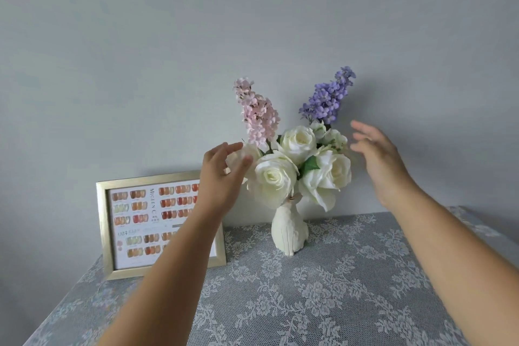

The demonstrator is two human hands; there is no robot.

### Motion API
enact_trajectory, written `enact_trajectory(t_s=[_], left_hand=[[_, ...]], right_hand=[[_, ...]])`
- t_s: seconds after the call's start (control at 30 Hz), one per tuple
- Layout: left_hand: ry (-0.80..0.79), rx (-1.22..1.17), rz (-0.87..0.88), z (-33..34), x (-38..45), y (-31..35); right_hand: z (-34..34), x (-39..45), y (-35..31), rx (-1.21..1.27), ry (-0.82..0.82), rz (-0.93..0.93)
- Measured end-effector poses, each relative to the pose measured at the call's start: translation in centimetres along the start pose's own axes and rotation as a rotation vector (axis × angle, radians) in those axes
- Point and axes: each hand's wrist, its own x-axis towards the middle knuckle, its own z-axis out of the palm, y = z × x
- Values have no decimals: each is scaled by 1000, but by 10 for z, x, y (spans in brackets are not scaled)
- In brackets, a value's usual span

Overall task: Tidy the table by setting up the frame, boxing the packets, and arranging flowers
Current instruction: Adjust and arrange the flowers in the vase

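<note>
- Tabletop (351,289): fills the lower half of the frame, covered with a grey cloth under white floral lace; a plain grey wall stands behind it.
- Vase (289,229): white, upright at centre frame near the back edge of the tabletop.
- Flowers in the vase: white roses (300,166) clustered just above the neck; a pink flower spike (258,112) rising to the upper left of the cluster; a purple flower spike (327,97) rising to the upper right.
- Frame (126,227): gold-edged, upright at left of centre, showing a chart of nail colour samples; its right part is hidden behind the left forearm.
- Left hand (222,174): fingers loosely curled around the leftmost white rose, touching its petals; whether it grips the bloom cannot be told.
- Right hand (379,160): spread wide, palm toward the bouquet, just right of the roses, holding nothing; fingertips blurred.
</note>
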Motion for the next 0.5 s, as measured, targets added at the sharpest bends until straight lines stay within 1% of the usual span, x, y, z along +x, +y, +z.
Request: enact_trajectory(t_s=[0.07, 0.13, 0.17, 0.2, 0.27, 0.37, 0.5], left_hand=[[-4, 0, 2, 3, -10, 0], [2, 11, 9, 8, -18, -2], [1, 4, -1, 10, -21, -3], [0, -16, -20, 12, -24, -3], [0, -49, -38, 15, -27, -1], [-30, -7, 26, 20, -27, 6], [-78, 5, 67, 25, -19, 15]], right_hand=[[3, -16, 3, -85, -116, -116], [8, -30, 10, -246, -239, -152], [10, -34, 15, -317, -274, -165], [12, -36, 19, -370, -285, -189], [17, -37, 25, -404, -245, -239], [26, -34, 26, -399, -190, -233], [37, -22, 15, -449, -207, -248]])
